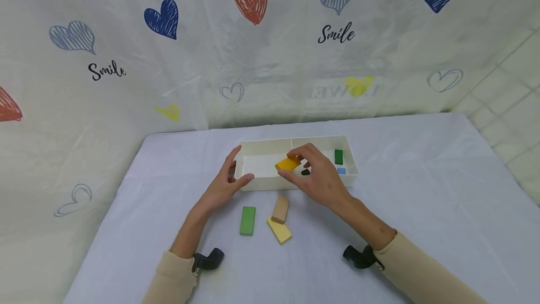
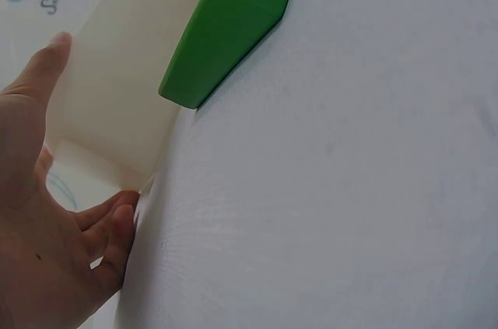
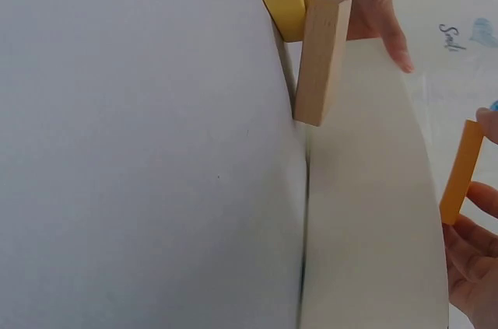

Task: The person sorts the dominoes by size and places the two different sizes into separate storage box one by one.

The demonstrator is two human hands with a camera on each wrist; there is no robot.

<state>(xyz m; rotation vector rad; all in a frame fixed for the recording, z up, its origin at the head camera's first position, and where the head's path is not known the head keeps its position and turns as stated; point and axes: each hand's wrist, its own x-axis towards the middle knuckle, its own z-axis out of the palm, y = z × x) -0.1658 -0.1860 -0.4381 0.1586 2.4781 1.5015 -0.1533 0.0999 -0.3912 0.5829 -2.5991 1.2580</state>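
So the right hand has an orange-yellow block pinched between thumb and fingers, held just over the white divided tray. Left hand grips the tray's left end, thumb over the rim. Green block, wooden block and pale yellow block sit on the tablecloth out front.
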